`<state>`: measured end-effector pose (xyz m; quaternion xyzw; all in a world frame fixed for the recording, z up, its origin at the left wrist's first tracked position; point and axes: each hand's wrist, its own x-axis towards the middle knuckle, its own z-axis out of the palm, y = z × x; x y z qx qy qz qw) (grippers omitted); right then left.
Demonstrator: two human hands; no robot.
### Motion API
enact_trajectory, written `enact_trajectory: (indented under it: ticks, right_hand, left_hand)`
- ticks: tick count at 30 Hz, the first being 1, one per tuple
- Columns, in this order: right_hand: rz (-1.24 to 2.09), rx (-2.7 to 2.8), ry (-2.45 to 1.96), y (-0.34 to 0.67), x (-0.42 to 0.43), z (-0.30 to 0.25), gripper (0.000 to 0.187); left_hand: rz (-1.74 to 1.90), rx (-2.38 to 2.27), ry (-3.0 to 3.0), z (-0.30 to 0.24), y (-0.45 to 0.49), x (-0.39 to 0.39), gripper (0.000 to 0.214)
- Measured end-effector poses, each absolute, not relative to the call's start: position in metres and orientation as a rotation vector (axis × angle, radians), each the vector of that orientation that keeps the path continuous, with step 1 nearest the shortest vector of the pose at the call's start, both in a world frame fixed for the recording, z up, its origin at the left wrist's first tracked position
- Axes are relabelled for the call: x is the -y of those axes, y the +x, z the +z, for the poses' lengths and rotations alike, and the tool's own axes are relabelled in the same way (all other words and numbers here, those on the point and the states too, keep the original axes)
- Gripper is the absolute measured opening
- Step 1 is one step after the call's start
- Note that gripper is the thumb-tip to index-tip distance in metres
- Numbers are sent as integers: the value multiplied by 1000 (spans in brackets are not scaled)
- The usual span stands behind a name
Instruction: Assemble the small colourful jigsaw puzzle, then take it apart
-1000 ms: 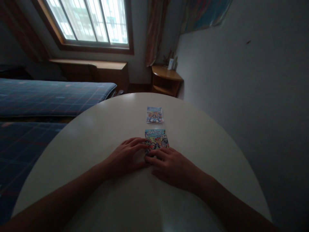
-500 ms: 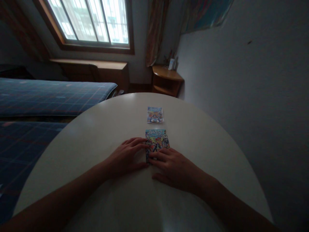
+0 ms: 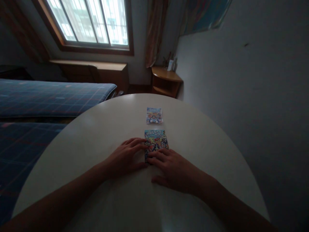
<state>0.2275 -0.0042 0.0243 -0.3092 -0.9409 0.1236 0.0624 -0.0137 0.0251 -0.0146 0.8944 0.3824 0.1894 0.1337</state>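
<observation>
A colourful cartoon-printed booklet lies flat on the round white table. My left hand rests flat beside its left edge, fingers stretched out and touching it. On the booklet's near end lies my right hand, fingers extended and covering the lower part. A smaller colourful card or packet sits a little farther away, untouched.
A bed with a blue plaid cover runs along the left of the table. Under the window stands a wooden cabinet, with a wooden corner shelf by the curtain. A bare wall is close on the right.
Almost nothing has moved. Both hands stay flat at the booklet; my right hand's fingers have slid very slightly over its near end.
</observation>
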Motion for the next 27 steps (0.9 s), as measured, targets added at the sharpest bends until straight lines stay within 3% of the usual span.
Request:
enact_trajectory:
  ticks: [6,12,14,27]
  right_hand:
    - [456,2793,-835,238,-14,19,41]
    - [361,2616,-1037,261,-41,1,98]
    - [375,2625,-1125,264,-45,-4,108]
    - [364,2642,-1257,259,-46,-5,108]
  left_hand:
    - [527,-1126,2620,-19,-13,-25,44]
    - [503,-1180,2638,-20,-10,-25,64]
    - [457,-1203,2651,-20,-9,-25,69]
    - [432,-1244,2645,-23,-8,-30,61]
